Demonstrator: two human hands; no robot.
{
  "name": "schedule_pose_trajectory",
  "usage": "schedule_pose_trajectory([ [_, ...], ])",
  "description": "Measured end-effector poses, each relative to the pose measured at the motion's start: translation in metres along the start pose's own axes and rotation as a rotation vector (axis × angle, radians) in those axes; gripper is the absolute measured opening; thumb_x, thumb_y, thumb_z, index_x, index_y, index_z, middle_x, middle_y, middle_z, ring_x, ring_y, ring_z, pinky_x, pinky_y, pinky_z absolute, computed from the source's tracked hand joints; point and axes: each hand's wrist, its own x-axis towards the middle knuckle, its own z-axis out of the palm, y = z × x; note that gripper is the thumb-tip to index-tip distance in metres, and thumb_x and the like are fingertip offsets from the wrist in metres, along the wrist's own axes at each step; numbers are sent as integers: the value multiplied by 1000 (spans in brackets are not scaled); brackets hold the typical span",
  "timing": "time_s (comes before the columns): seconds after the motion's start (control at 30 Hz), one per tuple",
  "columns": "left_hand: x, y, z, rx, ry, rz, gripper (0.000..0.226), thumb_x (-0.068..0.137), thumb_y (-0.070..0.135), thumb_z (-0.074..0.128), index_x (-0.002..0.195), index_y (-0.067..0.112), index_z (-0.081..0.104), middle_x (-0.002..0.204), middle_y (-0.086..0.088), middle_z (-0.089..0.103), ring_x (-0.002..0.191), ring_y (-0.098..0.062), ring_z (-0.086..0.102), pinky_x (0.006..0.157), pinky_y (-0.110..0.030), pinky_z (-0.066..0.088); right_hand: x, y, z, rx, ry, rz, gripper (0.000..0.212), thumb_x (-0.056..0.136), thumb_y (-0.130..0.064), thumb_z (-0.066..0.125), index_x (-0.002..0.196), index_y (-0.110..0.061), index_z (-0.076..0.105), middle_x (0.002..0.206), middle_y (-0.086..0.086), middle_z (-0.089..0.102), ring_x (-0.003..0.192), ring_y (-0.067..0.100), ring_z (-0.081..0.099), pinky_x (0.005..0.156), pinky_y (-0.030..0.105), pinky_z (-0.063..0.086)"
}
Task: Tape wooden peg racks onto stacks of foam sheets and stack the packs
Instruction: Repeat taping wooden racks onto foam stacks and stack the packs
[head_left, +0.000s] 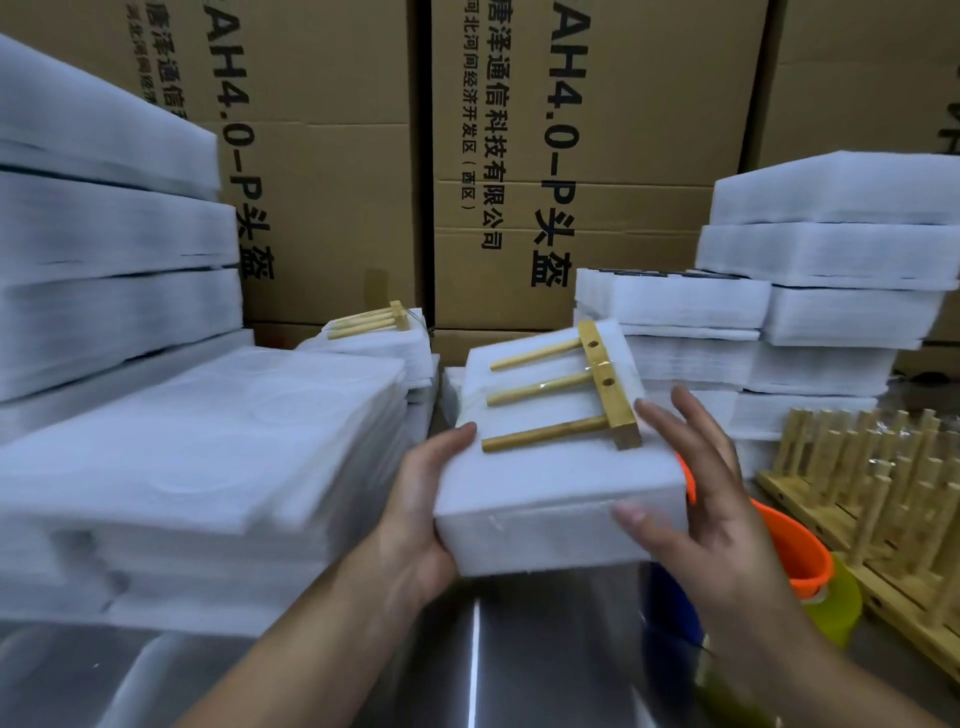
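Left hand (421, 499) is clamping foam pack (550, 483) at its left edge, right hand (696, 488) pressing open-fingered on the right, above steel table (311, 675); peg rack (571, 395) riding on top. Probably light, squashy; holding by edges.

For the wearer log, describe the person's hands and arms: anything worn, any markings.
The left hand and right hand are bare: no gloves, rings or watch show. Both forearms are bare to the frame's edge, no sleeve in view. No markings are visible.

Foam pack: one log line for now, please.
foam pack: held | left hand: grips it | right hand: open, touching | peg rack: on top
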Motion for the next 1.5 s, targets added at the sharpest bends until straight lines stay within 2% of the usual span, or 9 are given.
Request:
schedule_pose_trajectory([
  [0.2,9,-13,-3,-55,5,4,43,72,30,58,105,7,73,109,-18,69,106,-36,63,99,-42,45,2,1,9,216,244,309,105,41,-59,78,137,-44,36,145,-12,39,114,-1,49,94,25,42],
  [0.27,10,-13,-4,-51,5,8,44,72,31,59,107,8,72,107,-17,70,106,-36,63,101,-44,43,5,-1,8,268,245,370,108,38,-57,77,137,-45,37,142,-10,42,120,7,49,103,39,41],
  [0.53,16,-19,0,-132,186,171,48,89,56,43,90,22,77,96,-4,74,88,-23,71,83,-39,54,33,-19,12,150,203,290,39,74,-32,70,112,-42,66,99,-22,68,90,-1,63,76,30,51],
  [0.63,20,-25,0,-69,268,97,64,87,72,25,119,29,62,119,-7,67,112,-28,60,97,-44,45,58,-23,21,105,219,249,46,77,-29,69,122,-38,63,111,-24,64,95,-5,59,69,18,46],
  [0.73,22,-26,0,-24,257,-10,74,85,75,20,139,30,42,139,-14,48,110,-31,55,81,-40,45,90,-29,34,61,246,192,47,78,-29,68,124,-33,63,115,-23,63,91,-15,58,72,13,47],
  [0.93,21,-28,1,-47,318,-84,68,92,63,29,142,17,35,117,-14,55,83,-25,59,58,-34,42,140,-9,62,-95,274,140,56,76,-32,74,129,-28,59,123,-9,45,113,5,45,103,31,42],
  [1.27,31,-30,-6,-28,358,12,55,97,51,32,130,10,49,138,-11,44,99,-25,54,59,-32,43,185,58,87,378,414,517,25,78,-23,70,102,-18,72,87,-8,68,74,8,62,53,19,49],
  [1.33,33,-31,-7,-26,348,19,51,97,52,32,119,11,54,127,-10,45,97,-24,54,60,-32,43,182,68,89,452,498,554,11,80,-23,71,88,-16,71,87,-2,68,71,10,61,57,21,48],
  [1.5,37,-32,-11,25,342,7,49,95,54,32,89,13,57,112,-9,49,83,-20,56,58,-32,44,178,78,106,181,791,695,57,86,-51,59,130,-15,51,131,9,55,119,32,49,104,41,38],
])
